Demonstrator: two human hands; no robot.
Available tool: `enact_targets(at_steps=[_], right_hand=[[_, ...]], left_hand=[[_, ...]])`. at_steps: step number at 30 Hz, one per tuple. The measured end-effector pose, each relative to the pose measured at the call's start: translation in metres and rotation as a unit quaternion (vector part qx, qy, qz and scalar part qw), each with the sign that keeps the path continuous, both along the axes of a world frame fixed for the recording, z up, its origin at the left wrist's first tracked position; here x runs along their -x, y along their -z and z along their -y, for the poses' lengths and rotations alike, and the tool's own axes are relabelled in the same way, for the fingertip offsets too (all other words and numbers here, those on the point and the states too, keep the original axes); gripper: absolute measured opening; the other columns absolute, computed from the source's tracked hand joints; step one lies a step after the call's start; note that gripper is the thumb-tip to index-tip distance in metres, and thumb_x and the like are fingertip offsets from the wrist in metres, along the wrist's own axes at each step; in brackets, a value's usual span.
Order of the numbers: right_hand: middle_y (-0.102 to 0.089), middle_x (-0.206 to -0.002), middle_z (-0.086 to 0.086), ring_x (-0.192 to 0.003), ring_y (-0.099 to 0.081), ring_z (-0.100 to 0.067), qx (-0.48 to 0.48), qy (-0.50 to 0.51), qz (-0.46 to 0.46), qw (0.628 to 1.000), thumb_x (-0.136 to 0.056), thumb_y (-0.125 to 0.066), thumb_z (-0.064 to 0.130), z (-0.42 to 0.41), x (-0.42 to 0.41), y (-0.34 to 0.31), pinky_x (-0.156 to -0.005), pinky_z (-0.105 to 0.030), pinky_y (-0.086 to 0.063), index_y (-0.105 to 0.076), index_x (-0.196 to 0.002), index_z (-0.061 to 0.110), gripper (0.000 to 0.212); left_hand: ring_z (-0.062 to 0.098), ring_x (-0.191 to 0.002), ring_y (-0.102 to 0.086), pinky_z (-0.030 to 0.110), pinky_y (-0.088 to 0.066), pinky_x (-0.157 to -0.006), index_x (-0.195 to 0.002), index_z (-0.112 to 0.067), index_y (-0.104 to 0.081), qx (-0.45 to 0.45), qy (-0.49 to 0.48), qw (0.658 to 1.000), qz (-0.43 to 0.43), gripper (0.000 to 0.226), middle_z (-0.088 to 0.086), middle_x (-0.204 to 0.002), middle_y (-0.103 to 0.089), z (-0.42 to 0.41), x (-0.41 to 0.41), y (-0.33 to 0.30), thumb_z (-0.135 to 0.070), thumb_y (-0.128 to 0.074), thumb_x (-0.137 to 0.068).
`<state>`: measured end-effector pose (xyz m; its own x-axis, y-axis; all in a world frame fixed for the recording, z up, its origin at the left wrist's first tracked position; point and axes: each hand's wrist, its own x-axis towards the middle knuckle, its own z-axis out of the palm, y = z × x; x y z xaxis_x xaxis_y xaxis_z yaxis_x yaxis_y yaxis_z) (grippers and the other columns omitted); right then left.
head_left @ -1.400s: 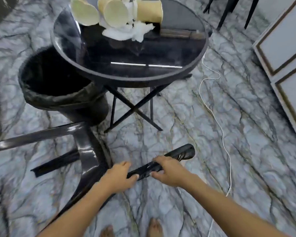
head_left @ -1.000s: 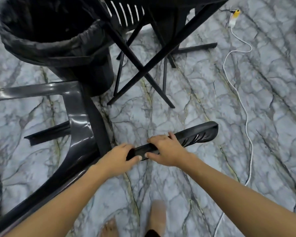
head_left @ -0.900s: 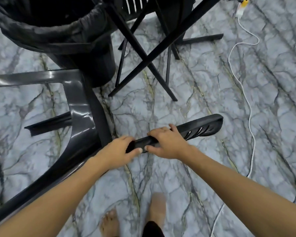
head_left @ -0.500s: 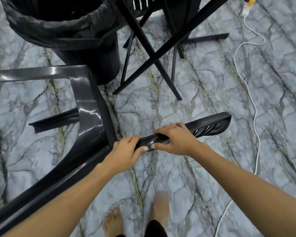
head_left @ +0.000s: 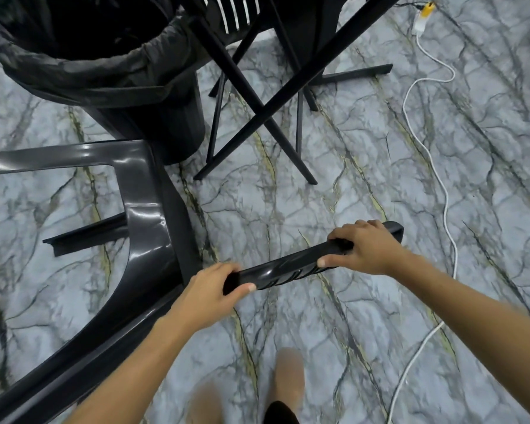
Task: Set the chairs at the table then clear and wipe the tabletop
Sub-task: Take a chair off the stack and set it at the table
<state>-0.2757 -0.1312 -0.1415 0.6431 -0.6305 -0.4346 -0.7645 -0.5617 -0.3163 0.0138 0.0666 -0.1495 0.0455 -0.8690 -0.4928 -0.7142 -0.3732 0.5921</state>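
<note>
A black plastic chair point(head_left: 141, 228) lies tipped on the marble floor at the left, its armrest loop and one leg showing. Both hands grip the top rail of its back point(head_left: 288, 269): my left hand point(head_left: 210, 293) holds the rail's left end, my right hand point(head_left: 363, 247) holds it near the right end. The table shows only as crossed black legs point(head_left: 257, 102) at the top middle; its top is out of view.
A black bin lined with a bag point(head_left: 104, 65) stands at the top left, close to the table legs. Another chair's slatted back point(head_left: 233, 13) shows behind the legs. A white cable point(head_left: 435, 166) runs down the floor on the right. My bare feet point(head_left: 285, 381) are below.
My right hand has slid right along the chair's top rail, away from my left hand. The view has tilted down from the tabletop to the floor and moved closer.
</note>
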Motion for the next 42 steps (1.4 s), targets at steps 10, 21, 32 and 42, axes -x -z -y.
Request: enact_targets(at_steps=[10,21,32,42], right_hand=[[-0.053,-0.083,0.019,-0.087,-0.048,-0.009,0.008,0.015,0.036,0.999,-0.066,-0.033,0.097,-0.02,-0.002,-0.003,-0.091,-0.038,-0.03,-0.065,-0.1,0.03,0.082],[-0.063,-0.097,0.01,-0.096,-0.055,-0.015,0.109,-0.077,0.028,0.991,-0.07,-0.012,0.094,-0.025,-0.058,-0.141,-0.089,-0.036,-0.03,-0.065,-0.108,0.029,0.092],[-0.065,-0.073,0.005,-0.069,-0.061,-0.011,0.003,0.078,0.199,0.977,-0.068,-0.056,0.087,-0.009,-0.071,-0.297,-0.065,-0.045,-0.051,-0.061,-0.088,0.03,0.06],[-0.061,-0.074,0.001,-0.064,-0.057,-0.015,0.036,-0.024,0.219,0.975,-0.083,-0.059,0.069,-0.051,-0.179,-0.395,-0.06,-0.041,-0.051,-0.059,-0.087,0.02,0.049]], left_hand=[[0.017,-0.063,-0.061,0.029,-0.041,-0.054,-0.106,-0.032,-0.062,-0.043,0.085,0.992,-0.083,0.032,0.0,-0.075,-0.066,0.057,0.052,-0.007,-0.059,-0.052,-0.093],[0.008,-0.085,-0.065,0.033,-0.054,-0.075,-0.118,-0.036,-0.063,0.091,-0.043,0.988,-0.113,0.025,-0.011,-0.093,-0.07,0.021,0.018,-0.112,-0.046,-0.056,-0.096],[0.003,-0.101,-0.068,0.02,-0.053,-0.086,-0.117,-0.037,-0.065,0.134,-0.121,0.975,-0.132,0.023,-0.021,-0.108,-0.072,-0.032,-0.055,-0.237,-0.032,-0.059,-0.095],[-0.005,-0.103,-0.064,0.025,-0.052,-0.089,-0.127,-0.04,-0.058,0.145,-0.045,0.986,-0.075,0.04,-0.02,-0.111,-0.07,-0.029,-0.116,-0.346,-0.058,-0.045,-0.094]])
